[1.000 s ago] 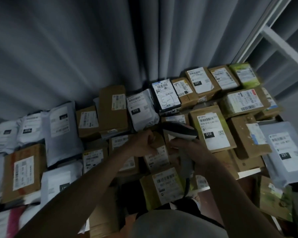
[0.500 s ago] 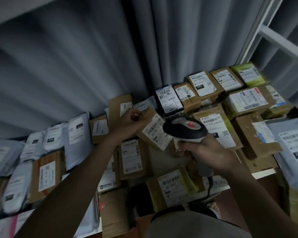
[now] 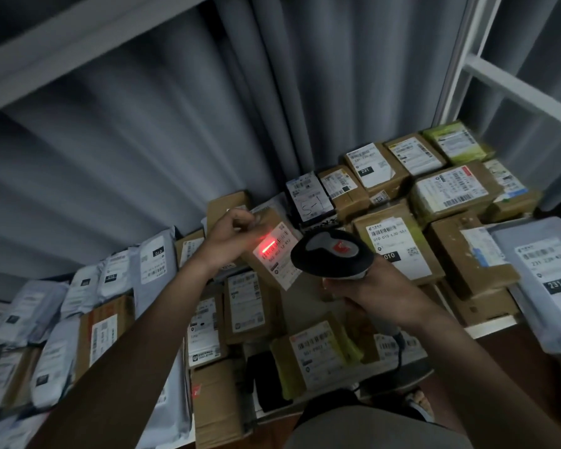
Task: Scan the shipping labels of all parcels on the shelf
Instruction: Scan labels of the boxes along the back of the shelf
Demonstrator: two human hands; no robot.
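A white metal shelf crowded with parcels stands against a grey pleated curtain, with another shelf board overhead and a white upright frame at the right, all in dim light. The left hand grips a small brown box by its upper edge, lifted and tilted above the pile, with a red scan line lying across its white shipping label. The right hand is curled round the handle of a black-and-grey barcode scanner just beside the box, while cardboard boxes and grey mailer bags lie label-up around it.
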